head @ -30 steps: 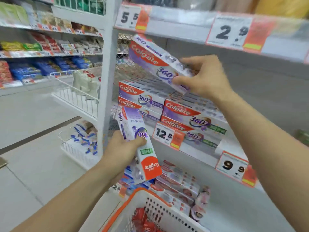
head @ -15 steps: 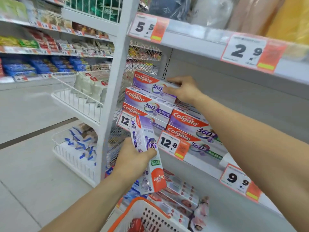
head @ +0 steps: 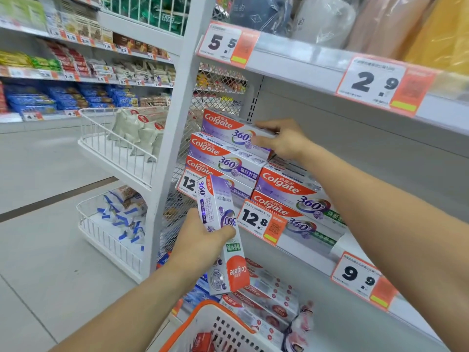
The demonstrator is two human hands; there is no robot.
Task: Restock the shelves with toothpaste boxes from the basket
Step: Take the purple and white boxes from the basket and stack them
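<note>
My right hand (head: 281,143) grips the top box (head: 233,134) to square the stack, while my left hand (head: 203,240) holds the next box (head: 223,237) ready.

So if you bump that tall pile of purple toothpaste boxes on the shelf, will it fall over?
Probably it would slide rather than topple: the purple-and-red cardboard toothpaste boxes lie flat, three high. Their glossy faces look slippery, so the top box under the right hand could skid off. They seem stiff and likely light.
</note>
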